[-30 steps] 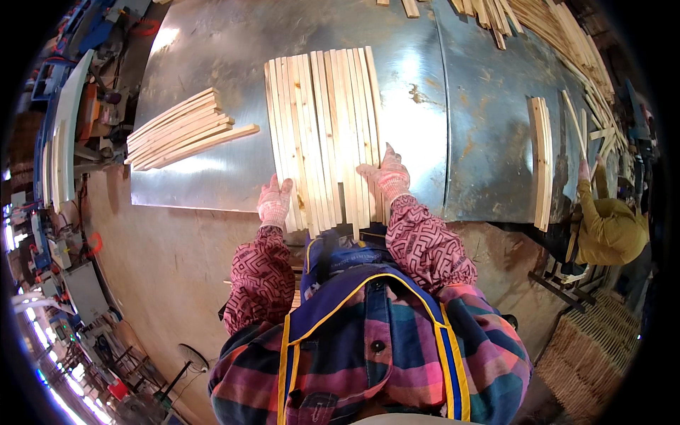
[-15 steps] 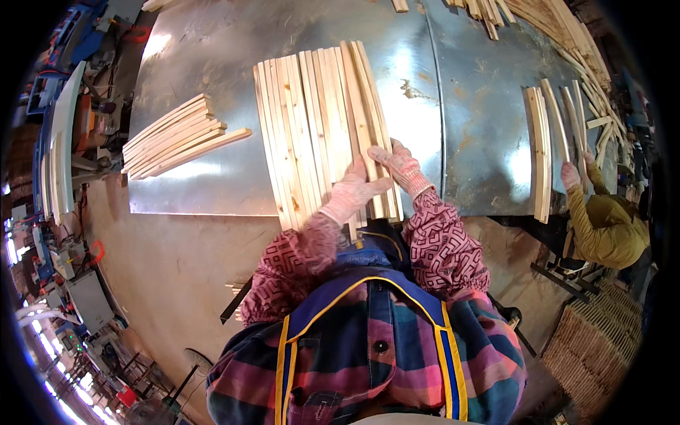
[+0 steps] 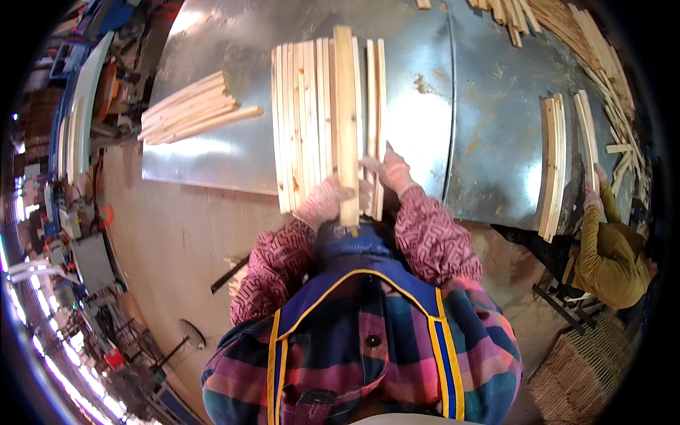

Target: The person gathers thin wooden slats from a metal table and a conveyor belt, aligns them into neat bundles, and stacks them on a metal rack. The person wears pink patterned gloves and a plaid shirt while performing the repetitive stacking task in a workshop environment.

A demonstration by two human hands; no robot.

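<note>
A row of pale wooden strips (image 3: 301, 113) lies side by side on the metal table in front of me, near ends toward my body. My left hand (image 3: 319, 202), in a light knit glove, is closed around the near part of one wooden strip (image 3: 345, 106), raised above the row with its broad face up. Just right of it, a narrow pair of wooden strips (image 3: 376, 92) stands apart from the row across a gap. My gloved right hand (image 3: 394, 173) grips this pair near the close end, its fingers slightly blurred.
A fanned pile of shorter strips (image 3: 191, 113) rests on the metal table (image 3: 234, 159) to the left. More strips (image 3: 551, 163) lie at the right, where a co-worker (image 3: 609, 255) handles others. Loose wood (image 3: 510, 14) is heaped at the far right.
My left hand has picked up one strip, now turned flat and lifted over the row. A gap has opened between the row and the pair at my right hand. The view has shifted slightly.
</note>
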